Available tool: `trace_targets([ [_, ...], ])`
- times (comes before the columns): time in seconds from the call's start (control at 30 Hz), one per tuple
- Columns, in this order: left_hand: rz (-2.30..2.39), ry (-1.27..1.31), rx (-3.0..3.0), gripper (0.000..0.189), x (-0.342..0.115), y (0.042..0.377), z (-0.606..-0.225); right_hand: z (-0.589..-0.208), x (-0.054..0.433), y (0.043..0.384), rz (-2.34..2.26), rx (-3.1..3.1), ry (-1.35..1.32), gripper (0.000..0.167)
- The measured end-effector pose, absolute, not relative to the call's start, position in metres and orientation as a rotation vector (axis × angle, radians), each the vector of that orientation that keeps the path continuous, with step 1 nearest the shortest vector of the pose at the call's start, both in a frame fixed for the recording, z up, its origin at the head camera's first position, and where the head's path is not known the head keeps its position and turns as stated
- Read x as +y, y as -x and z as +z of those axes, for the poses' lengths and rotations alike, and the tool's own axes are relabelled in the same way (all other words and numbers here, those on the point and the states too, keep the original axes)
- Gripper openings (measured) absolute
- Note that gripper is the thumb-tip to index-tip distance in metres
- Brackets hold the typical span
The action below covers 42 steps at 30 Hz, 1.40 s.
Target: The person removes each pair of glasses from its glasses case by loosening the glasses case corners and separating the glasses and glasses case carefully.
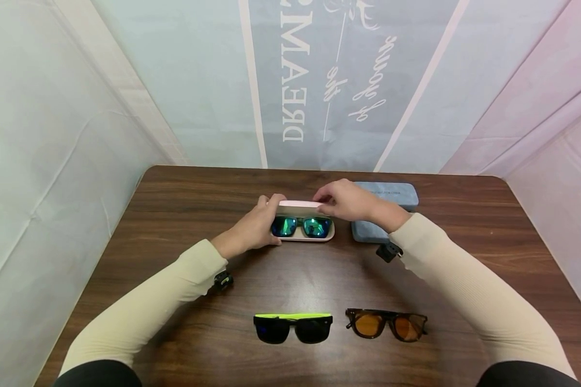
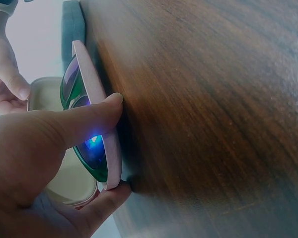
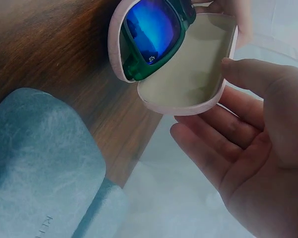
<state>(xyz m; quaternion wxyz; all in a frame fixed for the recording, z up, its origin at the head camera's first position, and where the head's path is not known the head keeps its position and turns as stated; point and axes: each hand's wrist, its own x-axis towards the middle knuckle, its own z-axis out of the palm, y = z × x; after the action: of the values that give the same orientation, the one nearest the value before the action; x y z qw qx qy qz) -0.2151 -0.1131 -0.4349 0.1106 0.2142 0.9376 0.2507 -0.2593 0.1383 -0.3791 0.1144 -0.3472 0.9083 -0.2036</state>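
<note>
A pale pink glasses case [image 1: 298,204] stands with its lid raised near the table's far side. Inside its base lie sunglasses [image 1: 316,227] with green frames and blue-green mirrored lenses. My left hand [image 1: 253,227] grips the case's left end, the thumb laid over the front rim of the base in the left wrist view. With my right hand [image 1: 352,201] I pinch the lid's edge; in the right wrist view the thumb touches the cream-lined inner side [image 3: 188,74] and the fingers are behind.
Right of the pink case is a blue-grey glasses case [image 1: 387,191], partly hidden by my right hand. Closer to me lie black sunglasses [image 1: 312,330] with lime temples and dark-framed glasses [image 1: 406,327] with orange lenses. A printed curtain [image 1: 213,107] hangs behind the wooden table [image 1: 198,204].
</note>
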Motion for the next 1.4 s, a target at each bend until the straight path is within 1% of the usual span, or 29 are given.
trace_targets([
  [0.23,0.747,-0.62,2.749,0.097,-0.113,0.215,-0.434,-0.375,0.137,0.254,-0.539,2.704,1.012,0.021],
  [0.53,0.761,-0.608,2.738,0.097,-0.113,0.216,-0.434,-0.37,0.138,0.245,-0.448,2.75,1.083,0.03],
  [0.63,0.76,-0.607,2.737,0.097,-0.113,0.216,-0.435,-0.371,0.139,0.242,-0.437,2.763,1.097,0.037],
  [0.87,0.745,-0.618,2.747,0.098,-0.113,0.216,-0.434,-0.371,0.145,0.232,-0.398,2.786,1.171,0.069],
  [1.03,0.742,-0.626,2.752,0.099,-0.114,0.217,-0.435,-0.373,0.146,0.226,-0.344,2.792,1.212,0.08],
  [1.17,0.745,-0.636,2.756,0.099,-0.114,0.217,-0.436,-0.376,0.146,0.222,-0.3,2.789,1.192,0.081],
  [1.4,0.748,-0.626,2.756,0.099,-0.114,0.218,-0.436,-0.382,0.147,0.214,-0.258,2.772,1.18,0.079],
])
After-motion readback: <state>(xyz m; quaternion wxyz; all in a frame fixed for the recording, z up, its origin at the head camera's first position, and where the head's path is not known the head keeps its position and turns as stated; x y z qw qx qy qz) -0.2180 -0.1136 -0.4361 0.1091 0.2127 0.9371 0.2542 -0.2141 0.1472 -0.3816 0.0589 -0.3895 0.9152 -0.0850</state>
